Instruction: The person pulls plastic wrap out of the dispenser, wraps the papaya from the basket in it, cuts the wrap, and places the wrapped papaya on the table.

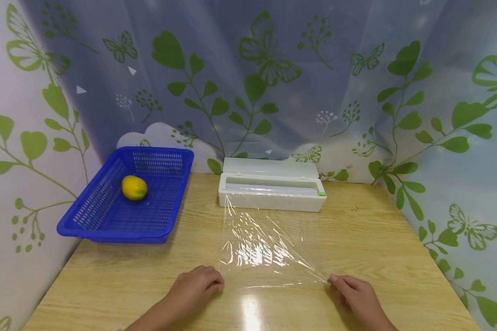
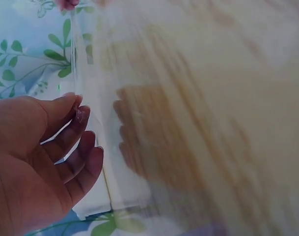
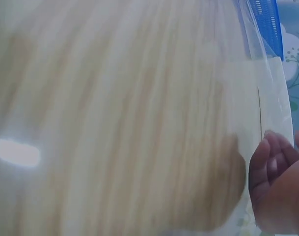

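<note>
A clear sheet of cling film (image 1: 269, 248) stretches toward me from a white cling film box (image 1: 273, 201), its lid (image 1: 271, 167) tipped back and a pale roll (image 1: 269, 189) inside. My left hand (image 1: 194, 287) is at the film's near left corner. In the left wrist view, the thumb and index finger (image 2: 79, 115) pinch the film while the other fingers curl loosely. At the near right corner, my right hand (image 1: 356, 296) pinches the film between thumb and forefinger, pulling creases toward it. The right wrist view shows this hand (image 3: 277, 182) beside the film's edge, its fingertips partly hidden.
A blue plastic basket (image 1: 176, 202) stands at the left of the wooden table (image 1: 377, 239), with a yellow lemon (image 1: 134, 188) in it. A green slider (image 1: 321, 193) sits on the box's right end. Leaf-patterned cloth (image 1: 215, 55) hangs behind the table and along both sides.
</note>
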`<action>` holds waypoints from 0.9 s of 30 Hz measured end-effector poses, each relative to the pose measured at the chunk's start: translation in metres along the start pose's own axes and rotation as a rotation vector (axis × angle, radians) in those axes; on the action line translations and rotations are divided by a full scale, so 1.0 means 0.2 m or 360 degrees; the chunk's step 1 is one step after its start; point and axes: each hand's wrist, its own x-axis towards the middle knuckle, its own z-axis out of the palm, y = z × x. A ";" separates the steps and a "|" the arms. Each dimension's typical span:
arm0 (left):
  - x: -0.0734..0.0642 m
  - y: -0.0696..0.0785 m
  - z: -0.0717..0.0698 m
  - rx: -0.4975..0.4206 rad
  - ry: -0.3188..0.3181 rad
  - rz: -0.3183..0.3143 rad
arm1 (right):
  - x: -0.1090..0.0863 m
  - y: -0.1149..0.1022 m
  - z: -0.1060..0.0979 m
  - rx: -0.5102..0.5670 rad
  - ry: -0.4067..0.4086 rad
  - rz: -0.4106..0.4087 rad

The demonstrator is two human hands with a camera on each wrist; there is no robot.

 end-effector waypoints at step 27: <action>0.02 -0.03 0.00 0.0194 0.0065 0.0033 | 0.00 -0.03 0.05 -0.0345 0.0028 -0.0155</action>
